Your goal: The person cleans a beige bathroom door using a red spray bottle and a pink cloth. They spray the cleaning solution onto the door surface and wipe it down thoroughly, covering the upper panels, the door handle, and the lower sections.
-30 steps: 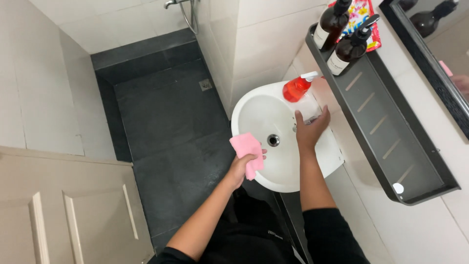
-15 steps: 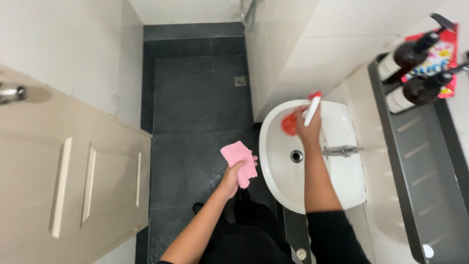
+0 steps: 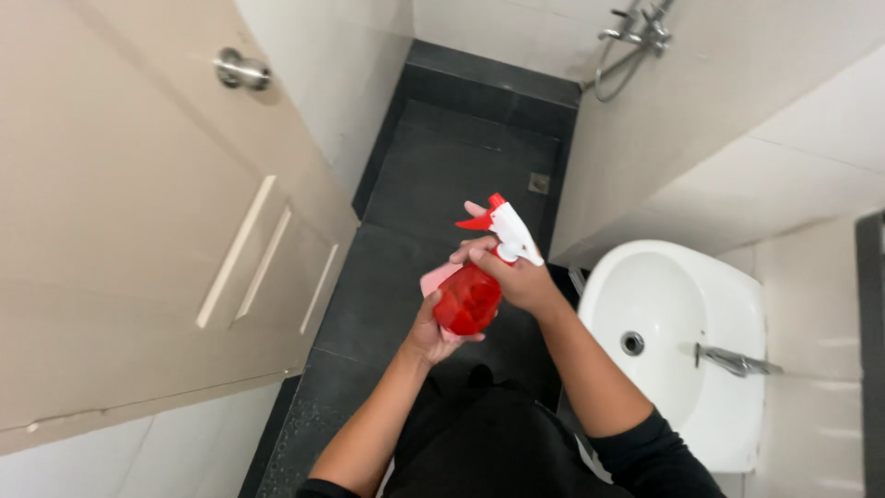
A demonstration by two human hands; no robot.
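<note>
A red spray bottle (image 3: 467,300) with a white and red trigger head sits between both hands, above the dark floor. My right hand (image 3: 516,277) grips it at the neck, just under the trigger head. My left hand (image 3: 431,334) cups the bottle's underside and also holds a pink cloth (image 3: 435,278), which pokes out behind the bottle. Most of the cloth is hidden by the bottle and fingers.
A white basin (image 3: 678,346) with a metal tap (image 3: 736,361) stands at the right. A beige door (image 3: 138,231) with a metal knob (image 3: 241,70) fills the left. Dark floor tiles (image 3: 442,175) run towards a shower fitting (image 3: 636,32) on the far wall.
My right hand has carried the spray bottle from over the basin leftwards to meet the left hand and cloth. The view has turned left towards the door.
</note>
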